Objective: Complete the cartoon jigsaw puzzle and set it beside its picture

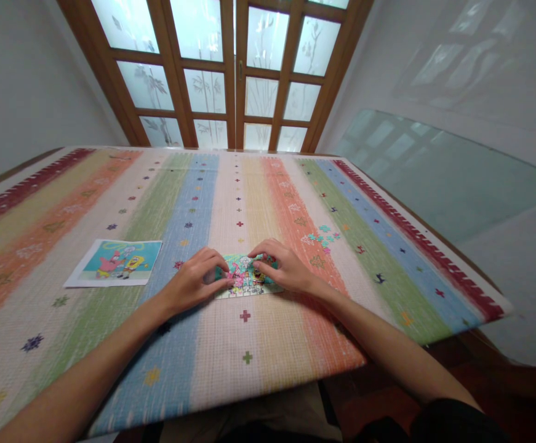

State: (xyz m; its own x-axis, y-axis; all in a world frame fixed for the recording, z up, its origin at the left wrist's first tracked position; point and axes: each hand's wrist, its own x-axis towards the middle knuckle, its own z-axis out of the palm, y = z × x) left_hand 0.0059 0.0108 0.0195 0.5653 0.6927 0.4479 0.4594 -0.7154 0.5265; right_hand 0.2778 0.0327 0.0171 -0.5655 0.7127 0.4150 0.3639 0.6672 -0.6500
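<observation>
**Both hands pressed on a small jigsaw at mid-table**

Far left on the striped woven tablecloth (64, 344) lies a flat rectangular printed picture (115, 263) of two cartoon figures on teal, well apart from the hands. Next, the left hand (192, 282) rests palm down, fingers curled, fingertips pressing the left edge of the jigsaw puzzle (245, 278), gripping nothing. The puzzle, thin and flat, lies at the middle of the table near the front edge, partly covered by both hands. The right hand (280, 267) lies bent over its right side, fingertips flat on the pieces. Further right, a few loose teal puzzle pieces (323, 237) sit scattered on the cloth. Behind stands a wooden-framed frosted glass door (235, 74).
</observation>
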